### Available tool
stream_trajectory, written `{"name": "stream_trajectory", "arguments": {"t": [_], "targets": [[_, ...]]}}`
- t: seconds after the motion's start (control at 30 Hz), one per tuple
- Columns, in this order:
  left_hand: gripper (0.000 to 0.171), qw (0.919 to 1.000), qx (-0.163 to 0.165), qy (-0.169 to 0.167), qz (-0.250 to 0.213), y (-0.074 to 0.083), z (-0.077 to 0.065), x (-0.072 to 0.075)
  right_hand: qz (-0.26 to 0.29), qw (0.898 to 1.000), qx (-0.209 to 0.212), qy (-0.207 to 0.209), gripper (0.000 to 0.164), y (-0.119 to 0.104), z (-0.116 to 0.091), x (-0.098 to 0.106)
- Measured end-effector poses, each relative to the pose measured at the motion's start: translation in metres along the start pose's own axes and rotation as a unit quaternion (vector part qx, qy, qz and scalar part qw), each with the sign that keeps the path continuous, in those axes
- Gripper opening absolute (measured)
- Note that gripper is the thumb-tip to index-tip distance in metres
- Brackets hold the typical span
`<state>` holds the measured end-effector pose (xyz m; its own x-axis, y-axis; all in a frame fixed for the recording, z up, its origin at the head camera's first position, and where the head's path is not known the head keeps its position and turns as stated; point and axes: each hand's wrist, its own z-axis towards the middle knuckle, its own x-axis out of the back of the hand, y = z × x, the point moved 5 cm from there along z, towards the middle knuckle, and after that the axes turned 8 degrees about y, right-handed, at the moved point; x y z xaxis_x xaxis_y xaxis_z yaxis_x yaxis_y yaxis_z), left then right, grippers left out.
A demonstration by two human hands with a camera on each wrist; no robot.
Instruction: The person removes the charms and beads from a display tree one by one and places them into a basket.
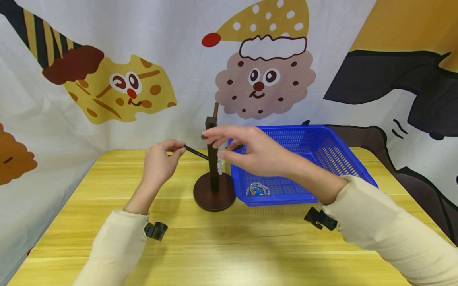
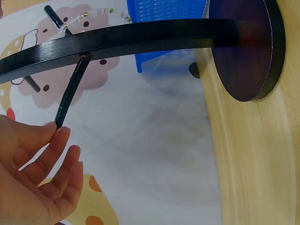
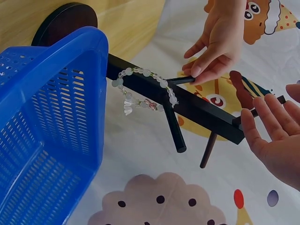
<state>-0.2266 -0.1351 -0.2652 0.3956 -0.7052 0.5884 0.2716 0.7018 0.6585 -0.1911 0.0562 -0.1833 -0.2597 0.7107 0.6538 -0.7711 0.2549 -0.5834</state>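
A dark wooden stand (image 1: 213, 174) with pegs rises from a round base (image 1: 214, 202). My left hand (image 1: 159, 163) pinches the tip of its left peg (image 2: 71, 93) between thumb and index finger. A bracelet of clear beads (image 3: 146, 72) hangs on the peg (image 3: 174, 126) on the basket side. In the head view my right hand (image 1: 259, 153) partly covers that bracelet and peg. Its fingers (image 3: 269, 115) extend, apart from the bracelet, close to an upper peg near the post's top. Whether they touch this peg, I cannot tell.
A blue plastic basket (image 1: 279, 198) stands just right of the stand. Inside its near left corner lies another clear bead bracelet (image 1: 264, 187) with a blue and yellow piece. Behind the yellow wooden table (image 1: 214, 246) hangs a printed cloth (image 1: 189, 24).
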Motion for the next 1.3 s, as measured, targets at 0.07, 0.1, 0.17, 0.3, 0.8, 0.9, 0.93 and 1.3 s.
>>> {"name": "stream_trajectory", "arguments": {"t": [0.07, 0.1, 0.17, 0.3, 0.8, 0.9, 0.93, 1.3], "targets": [[0.019, 1.0, 0.003, -0.005, 0.0, 0.0, 0.001, -0.001, 0.0, 1.0, 0.0, -0.002, 0.042, 0.0, 0.001, -0.001], [0.02, 1.0, 0.003, -0.007, 0.0, 0.0, 0.001, -0.001, -0.001, 1.0, 0.001, -0.003, 0.042, 0.0, 0.001, -0.001], [0.021, 0.9999, 0.003, -0.01, 0.0, 0.001, 0.002, -0.002, -0.004, 1.0, 0.001, -0.005, 0.042, 0.0, 0.001, -0.002], [0.021, 1.0, -0.003, -0.009, 0.002, 0.001, 0.003, -0.003, -0.01, 1.0, -0.001, -0.011, 0.043, 0.0, 0.002, -0.002], [0.021, 0.9999, -0.013, 0.0, -0.005, 0.0, 0.004, -0.003, -0.02, 1.0, -0.02, -0.006, 0.045, 0.007, -0.003, -0.002], [0.02, 0.9999, -0.014, 0.002, -0.006, -0.002, 0.005, -0.003, -0.018, 0.999, -0.027, -0.004, 0.042, 0.012, -0.007, -0.003], [0.02, 0.9999, -0.015, 0.003, -0.006, -0.002, 0.005, -0.003, -0.016, 0.999, -0.031, -0.004, 0.041, 0.014, -0.008, -0.003], [0.017, 0.9997, -0.019, 0.013, -0.003, -0.006, 0.006, -0.004, 0.002, 0.995, -0.103, -0.012, 0.03, 0.04, -0.029, -0.015]]}}
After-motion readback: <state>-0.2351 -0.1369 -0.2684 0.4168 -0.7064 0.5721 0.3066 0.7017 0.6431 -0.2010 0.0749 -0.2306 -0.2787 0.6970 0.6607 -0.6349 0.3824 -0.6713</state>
